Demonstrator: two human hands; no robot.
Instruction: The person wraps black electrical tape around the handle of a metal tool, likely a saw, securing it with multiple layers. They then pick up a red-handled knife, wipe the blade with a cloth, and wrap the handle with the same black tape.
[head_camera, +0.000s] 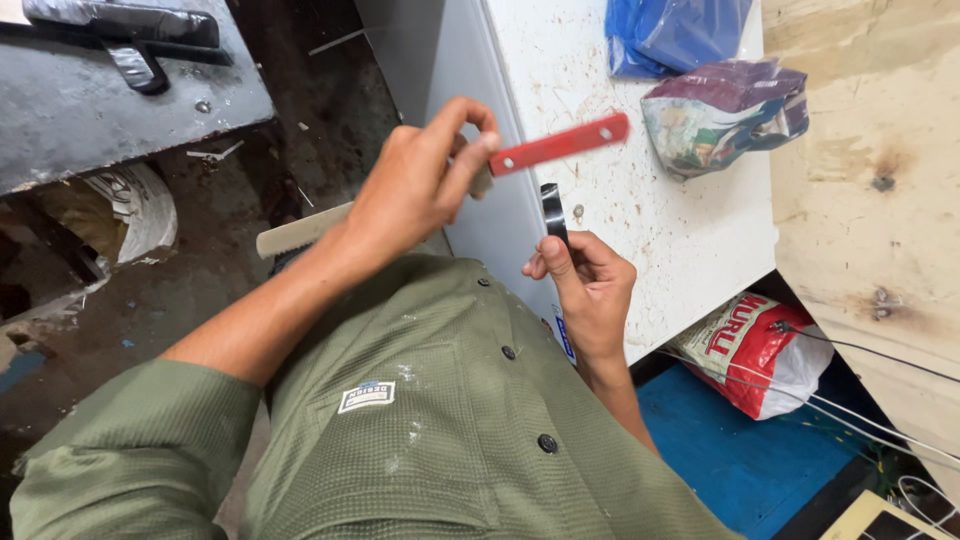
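White, speckled tabletop (690, 240) carries a blue bag (670, 30) and a crumpled printed packet (725, 115); a red-and-white sack (755, 350) lies below. Left hand (415, 185) fingers pinch a red-handled saw (560, 145), stiff and light, best gripped by the handle. Right hand (590, 285) fingers pinch a thin black strip (552, 212) upright, likely flexible

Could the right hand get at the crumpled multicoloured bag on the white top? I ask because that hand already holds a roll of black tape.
Probably yes. The bag lies in the open on the white top, beyond the right hand, nothing between. But the tape roll fills those fingers.
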